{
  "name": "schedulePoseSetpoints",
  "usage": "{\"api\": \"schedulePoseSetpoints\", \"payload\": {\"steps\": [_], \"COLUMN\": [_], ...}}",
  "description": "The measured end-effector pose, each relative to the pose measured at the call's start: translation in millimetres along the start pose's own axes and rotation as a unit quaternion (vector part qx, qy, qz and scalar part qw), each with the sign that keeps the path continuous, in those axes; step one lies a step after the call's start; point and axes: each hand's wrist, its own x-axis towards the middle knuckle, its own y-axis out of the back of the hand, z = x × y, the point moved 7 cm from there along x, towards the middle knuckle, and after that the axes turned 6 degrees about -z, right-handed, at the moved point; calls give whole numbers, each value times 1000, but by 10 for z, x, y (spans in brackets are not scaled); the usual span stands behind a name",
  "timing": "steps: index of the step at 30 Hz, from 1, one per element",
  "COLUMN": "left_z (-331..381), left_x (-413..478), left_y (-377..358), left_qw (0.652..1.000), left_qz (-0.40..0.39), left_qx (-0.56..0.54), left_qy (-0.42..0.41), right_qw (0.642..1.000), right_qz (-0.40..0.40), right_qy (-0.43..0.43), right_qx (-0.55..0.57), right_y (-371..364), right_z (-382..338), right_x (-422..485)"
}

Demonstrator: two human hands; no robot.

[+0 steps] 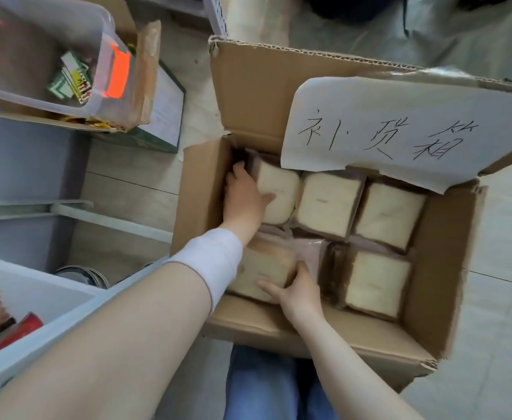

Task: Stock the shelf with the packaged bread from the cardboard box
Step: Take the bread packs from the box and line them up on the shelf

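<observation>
Pale, matte floor tiles (145, 189) with thin grout lines lie under an open brown corrugated cardboard box (442, 268), its flaps folded out and its fluted edge showing along the far flap. A white sheet of paper with handwritten black characters (400, 128) lies curled over the far flap. Inside the box, square loaves of pale bread in clear, glossy plastic wrap stand packed side by side in two rows.

The left hand (244, 201) reaches into the far left corner, its fingers (239, 174) tucked down between the box wall and the far-left bread pack (279, 192), thumb pressed on the soft, pale face, so it grasps that pack. A white ribbed cuff (212, 262) wraps the forearm. The right hand (297, 291) grasps the near-left bread pack (264, 268), fingers curled over its right edge and thumb along its near side.

At left, a translucent plastic bin with an orange latch (118, 74) sits on a worn carton, above grey-white shelf boards (66, 207).
</observation>
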Motion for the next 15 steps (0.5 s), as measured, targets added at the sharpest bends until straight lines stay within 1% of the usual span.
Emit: {"api": "schedulePoseSetpoints", "payload": {"steps": [2, 4, 6, 10, 13, 15], "left_z": [21, 35, 36, -77, -193, -267], "left_x": [-5, -79, -239, -805, -1419, -1902], "left_y": [3, 66, 191, 494, 750, 943], "left_qw": [999, 997, 997, 989, 975, 958], "left_qz": [-51, -68, -42, 36, 90, 128], "left_qx": [3, -30, -59, -136, -183, -236], "left_qy": [-1, -13, -31, -55, -82, -99], "right_qw": [1000, 999, 997, 990, 988, 985], "right_qz": [11, 20, 27, 48, 41, 29], "right_qy": [7, 21, 37, 72, 105, 140], "right_qx": [15, 36, 62, 113, 105, 95], "right_y": [143, 343, 570, 1007, 1186, 1233], "right_z": [38, 86, 151, 321, 353, 302], "right_x": [-89, -202, -353, -704, -1027, -1293]}}
